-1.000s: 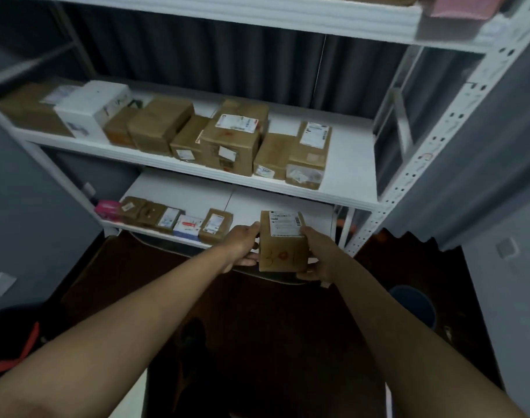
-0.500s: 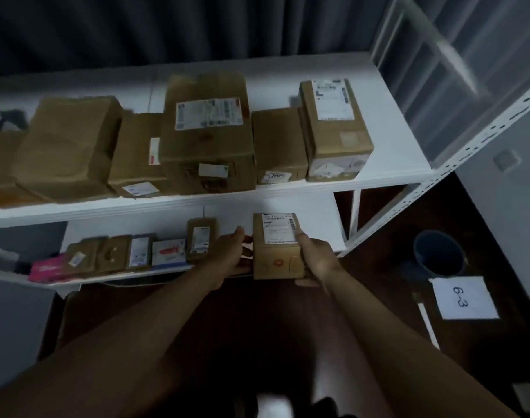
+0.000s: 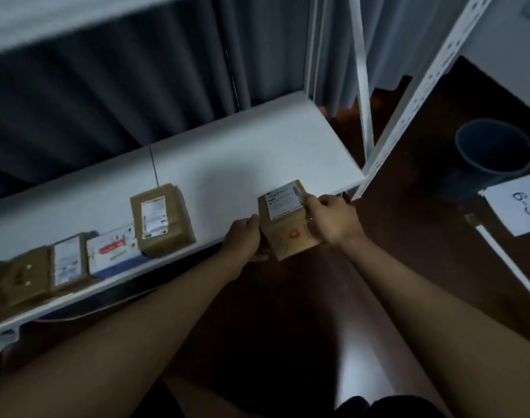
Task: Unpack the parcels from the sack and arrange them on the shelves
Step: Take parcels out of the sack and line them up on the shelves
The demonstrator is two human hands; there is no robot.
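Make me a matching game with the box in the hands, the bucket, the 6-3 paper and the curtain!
Things:
1. held box
2. bucket
3. paper
4. curtain

Descriptions:
A. white, on the floor
B. brown, between both hands
C. dark, behind the shelf
D. round, on the floor by the shelf post

Pairs: 1-B, 2-D, 3-A, 4-C

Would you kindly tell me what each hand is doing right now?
Left hand: grips the left side of the cardboard parcel.
Right hand: grips the same parcel's right side, fingers curled over its label.
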